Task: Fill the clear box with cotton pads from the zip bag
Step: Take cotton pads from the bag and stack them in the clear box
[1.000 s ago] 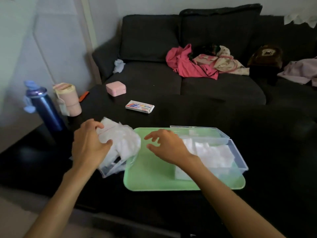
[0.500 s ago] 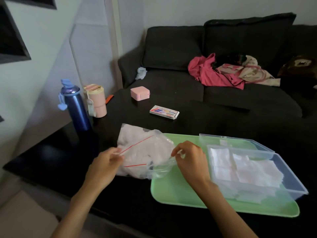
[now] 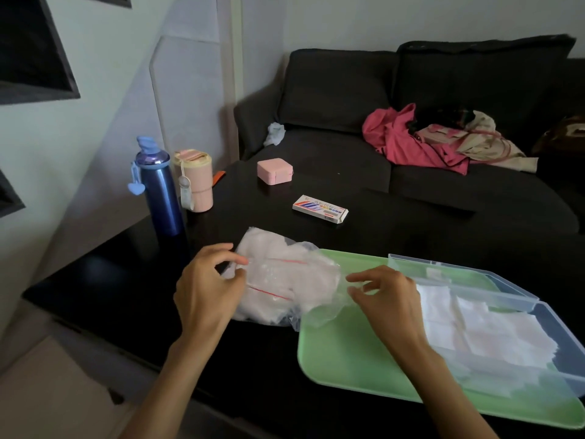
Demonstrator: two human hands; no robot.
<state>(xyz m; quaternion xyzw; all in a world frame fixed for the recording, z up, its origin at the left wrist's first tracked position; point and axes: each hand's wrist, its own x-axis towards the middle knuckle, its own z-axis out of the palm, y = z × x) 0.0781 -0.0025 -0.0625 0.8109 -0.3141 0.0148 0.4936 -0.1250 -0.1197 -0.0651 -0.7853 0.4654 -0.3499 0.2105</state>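
Note:
The clear zip bag (image 3: pixel 285 280) with red seal lines lies on the black table, its right end over the green tray (image 3: pixel 342 359), and holds several white cotton pads. My left hand (image 3: pixel 205 289) pinches the bag's left end between thumb and fingers. At the bag's crumpled right edge, my right hand (image 3: pixel 389 296) pinches the plastic. The clear box (image 3: pixel 550 315) stands on the tray to the right, lid folded back, and white cotton pads (image 3: pixel 481 331) lie inside it.
A blue bottle (image 3: pixel 161 198) and a pink cup (image 3: pixel 194 182) stand at the table's left rear. A small pink case (image 3: pixel 274 171) and a flat carton (image 3: pixel 319 209) lie farther back. Behind the table is a dark sofa (image 3: pixel 332 90) with clothes (image 3: pixel 411 134).
My right hand left the tray and took hold of the bag's right edge. My left hand shifted from lying on the bag to pinching its left end. The view swung left.

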